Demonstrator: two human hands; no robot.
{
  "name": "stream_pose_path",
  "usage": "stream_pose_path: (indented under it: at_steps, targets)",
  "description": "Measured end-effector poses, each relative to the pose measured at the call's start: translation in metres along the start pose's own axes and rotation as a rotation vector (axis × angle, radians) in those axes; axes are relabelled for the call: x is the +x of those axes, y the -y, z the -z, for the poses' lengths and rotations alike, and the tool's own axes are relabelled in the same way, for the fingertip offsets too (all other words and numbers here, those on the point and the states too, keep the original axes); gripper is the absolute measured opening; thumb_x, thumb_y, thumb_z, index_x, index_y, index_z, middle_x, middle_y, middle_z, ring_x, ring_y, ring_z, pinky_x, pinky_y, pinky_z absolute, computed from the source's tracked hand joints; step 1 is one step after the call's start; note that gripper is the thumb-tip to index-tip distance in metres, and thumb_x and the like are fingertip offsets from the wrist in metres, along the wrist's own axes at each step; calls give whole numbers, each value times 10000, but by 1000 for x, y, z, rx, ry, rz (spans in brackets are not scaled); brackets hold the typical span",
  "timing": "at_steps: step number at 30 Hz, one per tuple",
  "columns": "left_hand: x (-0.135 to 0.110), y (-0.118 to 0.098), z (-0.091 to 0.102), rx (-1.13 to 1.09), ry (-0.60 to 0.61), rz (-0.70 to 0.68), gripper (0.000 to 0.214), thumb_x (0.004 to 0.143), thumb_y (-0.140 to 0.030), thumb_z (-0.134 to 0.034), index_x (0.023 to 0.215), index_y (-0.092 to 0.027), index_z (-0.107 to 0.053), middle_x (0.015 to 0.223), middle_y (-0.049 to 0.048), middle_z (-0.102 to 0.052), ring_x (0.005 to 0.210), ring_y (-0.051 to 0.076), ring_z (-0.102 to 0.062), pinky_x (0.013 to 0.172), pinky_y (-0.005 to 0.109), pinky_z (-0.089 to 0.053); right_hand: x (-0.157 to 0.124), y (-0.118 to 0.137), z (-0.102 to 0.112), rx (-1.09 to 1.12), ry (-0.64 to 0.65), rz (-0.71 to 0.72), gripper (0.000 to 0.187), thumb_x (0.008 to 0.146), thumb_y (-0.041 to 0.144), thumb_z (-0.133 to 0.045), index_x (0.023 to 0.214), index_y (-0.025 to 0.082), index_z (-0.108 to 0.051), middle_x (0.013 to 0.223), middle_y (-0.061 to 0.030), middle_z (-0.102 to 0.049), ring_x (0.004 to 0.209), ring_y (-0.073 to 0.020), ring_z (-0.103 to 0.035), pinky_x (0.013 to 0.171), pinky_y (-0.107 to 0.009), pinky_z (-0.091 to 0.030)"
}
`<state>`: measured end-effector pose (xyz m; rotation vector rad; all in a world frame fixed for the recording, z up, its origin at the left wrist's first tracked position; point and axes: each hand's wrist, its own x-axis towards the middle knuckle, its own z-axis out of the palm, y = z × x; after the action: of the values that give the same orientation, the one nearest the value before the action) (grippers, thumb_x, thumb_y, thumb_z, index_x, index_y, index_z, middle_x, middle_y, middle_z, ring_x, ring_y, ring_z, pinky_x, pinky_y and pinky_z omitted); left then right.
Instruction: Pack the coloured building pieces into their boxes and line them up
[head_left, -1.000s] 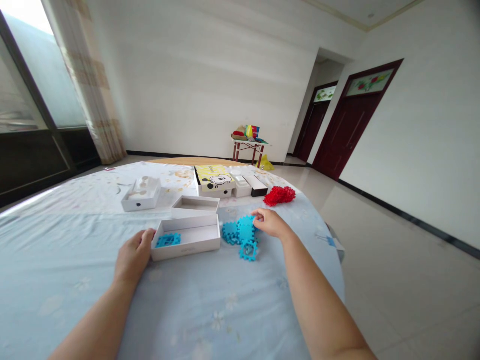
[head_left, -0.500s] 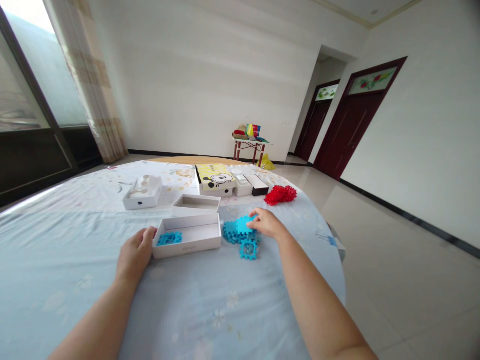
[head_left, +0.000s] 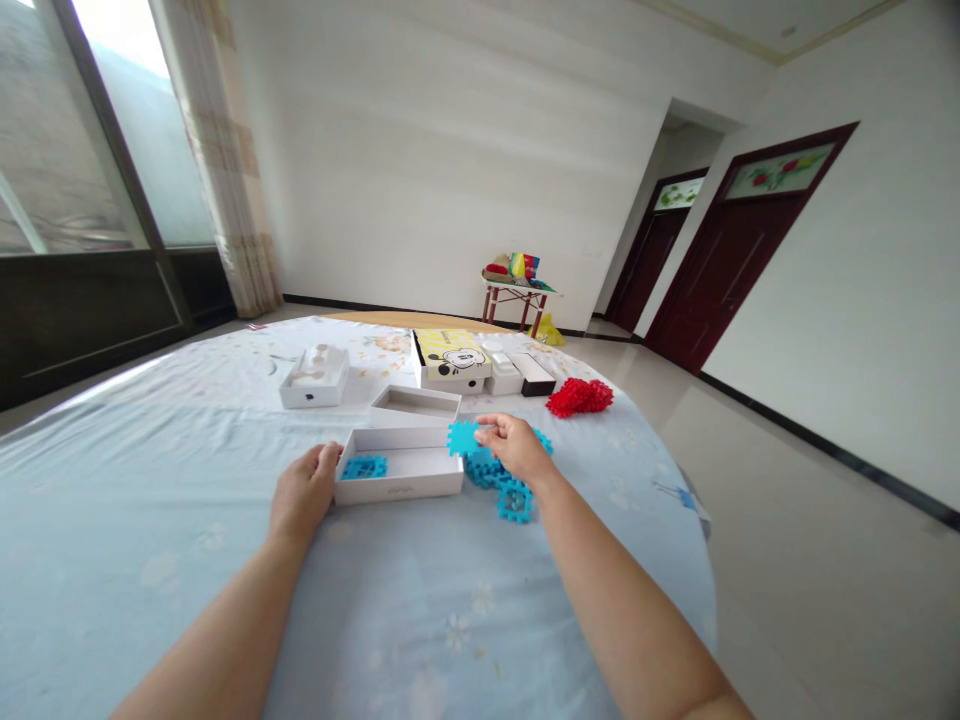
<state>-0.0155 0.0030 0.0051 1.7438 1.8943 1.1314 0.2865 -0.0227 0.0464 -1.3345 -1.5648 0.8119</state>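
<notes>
My right hand (head_left: 514,446) pinches a blue toothed plastic tile (head_left: 462,437) and holds it just above the right end of a shallow white box (head_left: 401,484). My left hand (head_left: 305,492) rests against that box's left end, fingers curled on its wall. Inside the box, at its left, lies another blue tile (head_left: 363,466). A small heap of blue tiles (head_left: 502,481) lies on the cloth under and beside my right hand.
A pale blue flowered cloth (head_left: 150,520) covers the round table. Farther back stand a second open white box (head_left: 415,404), a white box with inserts (head_left: 315,377), a yellow cartoon box (head_left: 450,361), small white and black boxes (head_left: 521,373) and a red tile heap (head_left: 579,396).
My right hand has lifted one blue tile off the heap and carried it left to the box's right end. My left hand stays on the box. The view has shifted a little.
</notes>
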Motion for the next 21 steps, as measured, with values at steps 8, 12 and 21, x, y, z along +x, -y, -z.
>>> stream_pose_path:
  at_steps: [8, 12, 21]
  targets:
    - [-5, -5, 3, -37, 8, -13, 481, 822, -481, -286, 815, -186, -666, 802, 57, -692, 841, 225, -611, 685, 269, -421, 22, 51, -89, -195, 143, 5, 271, 750, 277, -632, 1005, 185, -636, 724, -9, -664, 644, -139, -607, 601, -239, -471]
    - [-5, -5, 4, -41, 18, -25, 498, 831, -483, -270, 835, -185, -669, 807, 57, -692, 843, 223, -611, 688, 267, -421, 20, 56, -92, -240, 156, 55, 316, 771, 320, -618, 1064, 202, -619, 771, -15, -672, 701, -153, -626, 665, -260, -490]
    - [-2, -6, 4, 34, 20, -17, 475, 828, -457, -268, 834, -206, -670, 797, 53, -683, 853, 224, -597, 690, 271, -412, 12, 6, 36, -356, -44, 98, 316, 770, 172, -513, 1074, 165, -602, 984, -68, -667, 904, -163, -615, 845, -310, -473]
